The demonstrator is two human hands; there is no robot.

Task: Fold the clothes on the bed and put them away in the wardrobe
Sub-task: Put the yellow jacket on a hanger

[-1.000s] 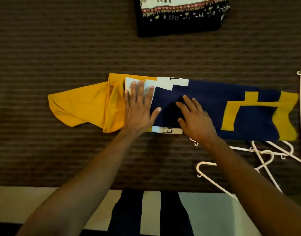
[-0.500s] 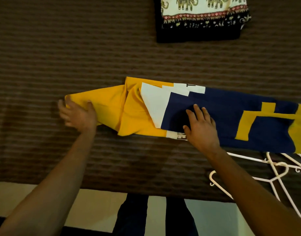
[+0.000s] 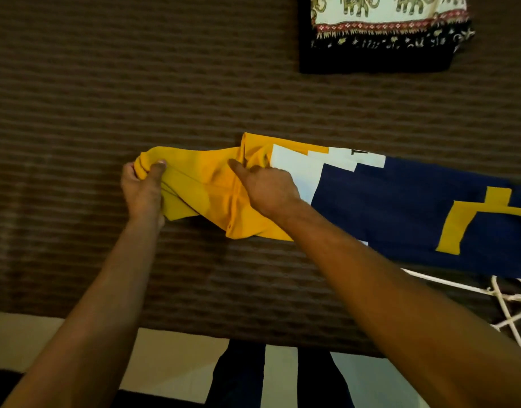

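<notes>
A yellow, white and navy shirt (image 3: 400,201) lies folded into a long strip across the brown striped bed cover (image 3: 135,92), running off the right edge. Its yellow sleeve (image 3: 194,184) sticks out to the left. My left hand (image 3: 143,187) grips the end of that sleeve and lifts it slightly off the bed. My right hand (image 3: 265,187) presses on the yellow shoulder part where the sleeve joins the body, index finger pointing left along the seam. A folded garment with an elephant print and black border (image 3: 385,33) rests at the far side of the bed.
White plastic hangers (image 3: 509,307) lie on the bed at the right, partly under the shirt's near edge. The bed's near edge runs along the bottom, with pale floor (image 3: 171,366) and my dark trouser legs (image 3: 241,375) below it.
My left hand went from flat on the shirt out to the sleeve end and closed on it. My right hand slid left from the navy part to the yellow shoulder.
</notes>
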